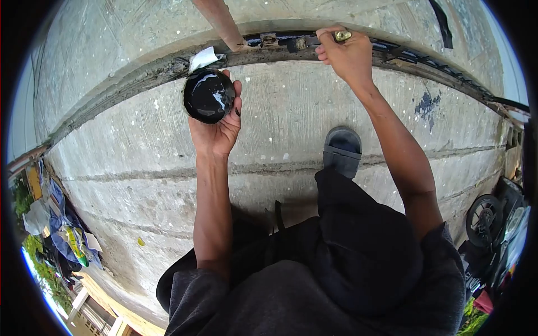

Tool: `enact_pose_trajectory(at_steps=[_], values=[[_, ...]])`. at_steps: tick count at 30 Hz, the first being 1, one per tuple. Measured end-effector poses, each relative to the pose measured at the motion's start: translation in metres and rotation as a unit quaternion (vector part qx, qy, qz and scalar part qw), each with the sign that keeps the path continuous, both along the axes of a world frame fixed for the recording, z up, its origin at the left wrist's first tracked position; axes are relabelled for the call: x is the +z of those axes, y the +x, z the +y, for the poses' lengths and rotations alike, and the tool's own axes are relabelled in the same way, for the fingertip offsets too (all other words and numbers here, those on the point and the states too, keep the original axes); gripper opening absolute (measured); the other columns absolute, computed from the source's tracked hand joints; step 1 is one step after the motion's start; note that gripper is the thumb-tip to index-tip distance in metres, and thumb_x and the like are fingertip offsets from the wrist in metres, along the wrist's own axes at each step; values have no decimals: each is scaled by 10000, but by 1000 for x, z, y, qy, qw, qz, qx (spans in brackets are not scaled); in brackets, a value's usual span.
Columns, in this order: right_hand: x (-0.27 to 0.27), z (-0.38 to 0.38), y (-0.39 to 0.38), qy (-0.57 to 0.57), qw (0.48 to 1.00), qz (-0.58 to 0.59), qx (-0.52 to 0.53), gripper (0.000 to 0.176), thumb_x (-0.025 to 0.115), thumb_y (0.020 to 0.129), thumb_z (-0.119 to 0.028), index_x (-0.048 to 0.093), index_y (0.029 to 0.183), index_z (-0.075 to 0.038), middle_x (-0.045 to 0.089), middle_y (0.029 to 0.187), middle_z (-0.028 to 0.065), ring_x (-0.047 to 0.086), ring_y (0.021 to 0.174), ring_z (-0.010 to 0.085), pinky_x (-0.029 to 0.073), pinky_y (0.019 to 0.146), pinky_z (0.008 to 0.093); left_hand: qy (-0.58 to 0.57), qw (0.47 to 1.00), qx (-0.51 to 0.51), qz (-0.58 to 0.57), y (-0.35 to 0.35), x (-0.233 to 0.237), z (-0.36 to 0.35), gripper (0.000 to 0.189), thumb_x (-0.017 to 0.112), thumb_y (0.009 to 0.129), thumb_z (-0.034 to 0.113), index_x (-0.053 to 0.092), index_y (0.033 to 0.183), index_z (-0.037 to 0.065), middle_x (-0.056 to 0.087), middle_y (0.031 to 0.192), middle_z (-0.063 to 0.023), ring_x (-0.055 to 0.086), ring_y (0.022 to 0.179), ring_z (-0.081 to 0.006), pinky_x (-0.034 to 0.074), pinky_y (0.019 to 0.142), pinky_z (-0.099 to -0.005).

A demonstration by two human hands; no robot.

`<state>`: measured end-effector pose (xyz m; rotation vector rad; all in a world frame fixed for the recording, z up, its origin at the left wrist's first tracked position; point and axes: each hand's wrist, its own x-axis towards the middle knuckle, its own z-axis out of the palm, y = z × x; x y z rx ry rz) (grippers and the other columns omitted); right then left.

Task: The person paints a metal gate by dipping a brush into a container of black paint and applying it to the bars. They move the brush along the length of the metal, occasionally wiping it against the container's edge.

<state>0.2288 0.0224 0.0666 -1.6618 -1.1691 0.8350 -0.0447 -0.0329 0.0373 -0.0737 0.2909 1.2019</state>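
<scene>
My left hand is wrapped around a small round cup, held up above the concrete. Glossy black paint lies inside it and coats its walls. A dark smear shows on one fingertip. With my right hand I grip a paintbrush by its handle, which has a brass-coloured end. Its dark bristles point left and rest at a narrow metal rail set along the joint in the concrete. Parts of this rail are black and parts look rusty.
A reddish-brown metal post rises from the rail, with a crumpled white scrap beside it. Black splotches mark the concrete at right. My sandalled foot stands below. Cloth and bags lie left; a wheel stands right.
</scene>
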Motion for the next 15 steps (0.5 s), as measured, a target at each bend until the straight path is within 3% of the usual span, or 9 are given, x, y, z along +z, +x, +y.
enact_pose_trajectory(at_steps=[2, 5, 9, 13, 15], values=[[-25, -6, -11, 26, 999, 29, -26, 171, 644, 863, -167, 741, 839, -28, 696, 632, 70, 692, 588, 116, 540, 541, 248, 2, 1000, -1, -8, -1, 3, 2, 456, 486, 999, 342, 525, 1300, 2, 596, 1274, -198, 632, 1097, -411, 631, 800, -475], [-36, 0, -30, 60, 996, 54, -23, 161, 629, 889, -133, 735, 881, -13, 704, 669, 87, 695, 610, 123, 550, 556, 252, 21, 1000, 1, -3, -5, 6, 1, 446, 481, 1002, 330, 524, 1304, 4, 603, 1265, -195, 631, 1100, -406, 631, 805, -465], [-12, -4, -29, 113, 984, 140, -5, 193, 622, 928, -118, 710, 982, 45, 709, 748, 117, 677, 624, 139, 565, 574, 258, 19, 999, 22, 12, -10, 0, -2, 453, 458, 1011, 342, 514, 1312, 9, 601, 1262, -197, 630, 1102, -405, 632, 805, -459], [-4, -11, -25, 79, 997, 16, -7, 171, 634, 935, -119, 717, 992, 19, 705, 763, 100, 660, 628, 126, 551, 587, 243, 42, 998, 40, 5, -14, -16, -1, 427, 462, 1017, 300, 508, 1327, 9, 596, 1275, -215, 619, 1126, -400, 625, 830, -447], [-6, -21, -25, 98, 984, -100, 109, 166, 643, 936, -129, 719, 1005, 1, 706, 777, 84, 660, 652, 115, 538, 600, 239, 43, 998, 54, 14, -18, -22, 2, 430, 457, 1019, 303, 507, 1326, 5, 597, 1272, -217, 617, 1131, -400, 624, 832, -446]])
